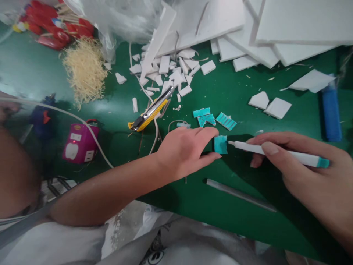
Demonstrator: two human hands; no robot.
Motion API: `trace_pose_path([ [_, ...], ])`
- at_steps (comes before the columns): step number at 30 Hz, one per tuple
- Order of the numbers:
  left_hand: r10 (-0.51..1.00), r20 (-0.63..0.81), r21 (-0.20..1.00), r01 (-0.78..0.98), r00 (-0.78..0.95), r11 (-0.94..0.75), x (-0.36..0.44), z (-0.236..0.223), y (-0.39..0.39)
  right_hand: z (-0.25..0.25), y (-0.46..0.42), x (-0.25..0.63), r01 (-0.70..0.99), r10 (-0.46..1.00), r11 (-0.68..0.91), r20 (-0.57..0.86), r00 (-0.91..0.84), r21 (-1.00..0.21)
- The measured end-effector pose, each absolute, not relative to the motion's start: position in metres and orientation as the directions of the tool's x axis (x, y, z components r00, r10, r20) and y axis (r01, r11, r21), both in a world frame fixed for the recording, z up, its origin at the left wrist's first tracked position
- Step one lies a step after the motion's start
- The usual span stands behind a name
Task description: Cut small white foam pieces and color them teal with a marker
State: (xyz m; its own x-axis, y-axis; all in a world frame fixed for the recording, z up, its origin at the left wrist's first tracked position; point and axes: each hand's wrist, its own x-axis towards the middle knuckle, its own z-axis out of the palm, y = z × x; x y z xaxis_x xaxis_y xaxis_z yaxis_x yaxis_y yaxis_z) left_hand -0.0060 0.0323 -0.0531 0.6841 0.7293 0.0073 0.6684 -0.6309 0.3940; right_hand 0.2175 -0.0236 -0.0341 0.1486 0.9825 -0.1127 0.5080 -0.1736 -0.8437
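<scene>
My left hand (184,147) pinches a small teal foam square (220,144) by its edges, low over the green tabletop. A white marker with a teal end (303,158) lies in my right hand (309,176), its tip at the square's right edge; whether it touches I cannot tell. Just beyond the square are several teal pieces: a plain strip (201,112), a dotted piece with a notched edge (206,120) and a striped one (226,121). Two white foam pieces (278,107) rest farther right.
A yellow utility knife (151,110) lies blade out, left of the teal pieces. Foam scraps (176,73) and stacked foam sheets (306,22) are behind. A magenta power box (80,143) and white cable (68,113) are left, near another person's arm. A grey rod (239,195) lies in front.
</scene>
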Motion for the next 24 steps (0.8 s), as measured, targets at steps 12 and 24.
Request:
trace_pose_path([
  [12, 0.727, 0.035, 0.407, 0.655, 0.685, -0.637, -0.007, -0.055, 0.032, -0.041, -0.035, 0.231, 0.663, 0.983, -0.155, -0.051, 0.174, -0.732],
  [24, 0.719, 0.064, 0.400, 0.642, 0.692, -0.654, -0.007, -0.055, 0.032, -0.043, -0.033, 0.222, 0.650, 0.977, -0.170, -0.043, 0.207, -0.741],
])
